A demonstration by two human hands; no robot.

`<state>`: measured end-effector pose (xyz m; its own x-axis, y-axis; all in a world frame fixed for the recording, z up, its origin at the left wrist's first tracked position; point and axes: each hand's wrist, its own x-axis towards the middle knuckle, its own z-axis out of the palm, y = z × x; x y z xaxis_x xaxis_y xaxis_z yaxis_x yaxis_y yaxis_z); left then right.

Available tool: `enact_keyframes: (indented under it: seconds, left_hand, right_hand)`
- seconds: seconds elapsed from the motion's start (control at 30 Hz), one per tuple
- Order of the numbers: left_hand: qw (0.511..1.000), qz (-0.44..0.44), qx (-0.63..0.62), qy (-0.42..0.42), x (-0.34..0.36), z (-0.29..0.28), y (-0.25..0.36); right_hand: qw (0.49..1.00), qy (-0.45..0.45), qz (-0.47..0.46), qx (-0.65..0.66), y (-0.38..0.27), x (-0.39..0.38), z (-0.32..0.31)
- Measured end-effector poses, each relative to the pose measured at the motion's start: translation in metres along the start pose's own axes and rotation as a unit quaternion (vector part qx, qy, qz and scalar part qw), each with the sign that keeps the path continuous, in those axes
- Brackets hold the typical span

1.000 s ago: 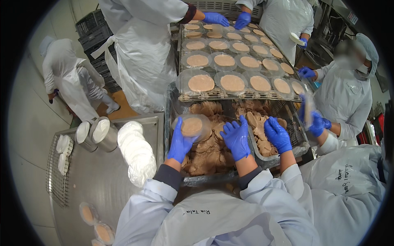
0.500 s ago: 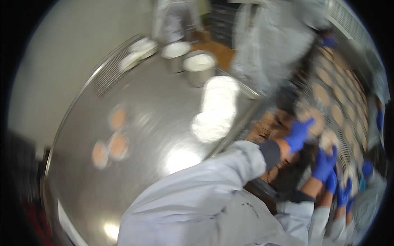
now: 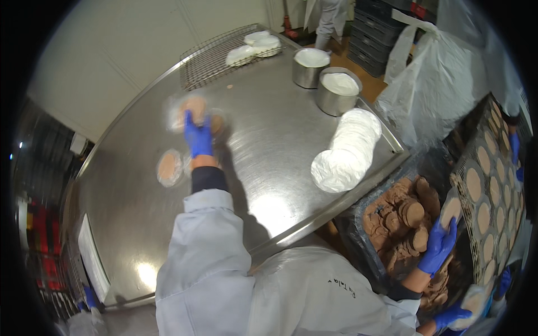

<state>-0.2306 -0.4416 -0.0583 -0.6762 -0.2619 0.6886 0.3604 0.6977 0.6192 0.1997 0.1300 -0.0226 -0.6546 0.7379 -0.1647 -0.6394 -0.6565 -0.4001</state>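
Observation:
My left hand (image 3: 197, 134), gloved in blue, reaches over the steel table and grips the edge of a patty (image 3: 193, 106) on clear round film. Both are slightly blurred. Just beside it, partly hidden by the hand, lies another patty (image 3: 216, 124); a further filmed patty (image 3: 168, 167) rests nearer me, and more film shows behind my wrist. On the right, my right hand (image 3: 439, 246) holds a flat round patty (image 3: 450, 211) on film. That hand is above the lined crate of brown meat mixture (image 3: 386, 207), close to the rack of patties (image 3: 485, 190).
A row of white film discs (image 3: 347, 151) lies near the table's right edge (image 3: 314, 224). Behind stand two metal pots (image 3: 338, 95) and a wire rack (image 3: 216, 53) with white pads. A co-worker's gloved hand (image 3: 451, 317) holds a patty at lower right. Plastic bags (image 3: 420, 84) hang beyond.
My left hand has swung from the rack on the right to the table on the left, with a patty in it. My right hand stays by the crate. The view has turned leftward.

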Motion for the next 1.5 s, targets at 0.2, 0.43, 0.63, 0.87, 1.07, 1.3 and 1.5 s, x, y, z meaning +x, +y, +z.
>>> enact_keyframes:
  seconds: [0.2,0.43,0.63,0.87,1.07,1.3,1.5]
  left_hand:
    - [0.46,-0.481,-0.742,-0.087,-0.007,0.098,-0.012]
    - [0.347,-0.382,-0.628,-0.583,-0.182,0.143,0.38]
    - [0.273,-0.387,-0.569,-0.672,-0.286,0.129,0.508]
    - [0.436,-0.216,-0.582,-0.652,-0.258,0.083,0.469]
    - [0.57,-0.15,-0.481,-0.649,-0.219,0.084,0.387]
    - [0.245,-0.394,-0.603,-0.649,-0.221,0.084,0.397]
    - [0.375,-0.393,-0.494,-0.679,-0.244,0.124,0.397]
  right_hand:
    - [0.998,0.043,-0.036,0.013,0.06,-0.026,0.022]
    - [0.976,0.026,-0.217,0.003,-0.015,-0.029,0.059]
    - [0.981,0.06,-0.172,0.064,-0.037,-0.011,0.044]
    - [0.994,0.005,-0.108,0.015,0.035,-0.06,0.015]
    - [0.983,-0.014,-0.111,-0.144,0.064,-0.07,0.085]
    - [0.934,-0.029,-0.196,-0.297,0.128,-0.051,0.072]
    - [0.997,0.022,-0.05,0.054,0.051,-0.034,0.012]
